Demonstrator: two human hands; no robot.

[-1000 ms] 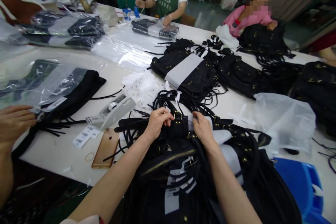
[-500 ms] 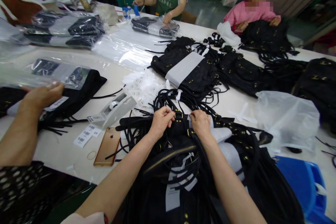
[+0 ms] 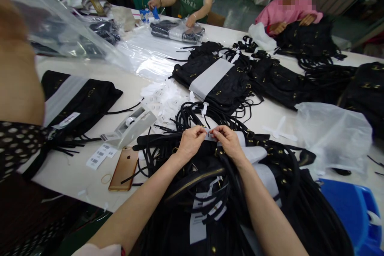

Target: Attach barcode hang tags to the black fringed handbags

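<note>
My left hand [image 3: 190, 143] and my right hand [image 3: 229, 141] meet fingertip to fingertip over a pile of black bags with straps [image 3: 228, 192] at the table's near edge. Both pinch a small white tag [image 3: 211, 136] between thumb and fingers, just above the top bag's gold buckle hardware. A gold zipper [image 3: 192, 184] runs across the bag below my left wrist. White paper bands wrap the bags underneath.
A gold phone [image 3: 121, 170], a white tape dispenser [image 3: 130, 125], barcode stickers [image 3: 100, 156] and loose white tags [image 3: 163, 96] lie left of the pile. A co-worker's arm [image 3: 18, 60] lifts a clear plastic bag [image 3: 60, 24] at left. Other people handle black bags across the table. A blue bin [image 3: 351, 212] stands at right.
My hands have drawn together and now pinch the white tag. The co-worker at left has lifted the clear plastic bag off the black bag, arm raised.
</note>
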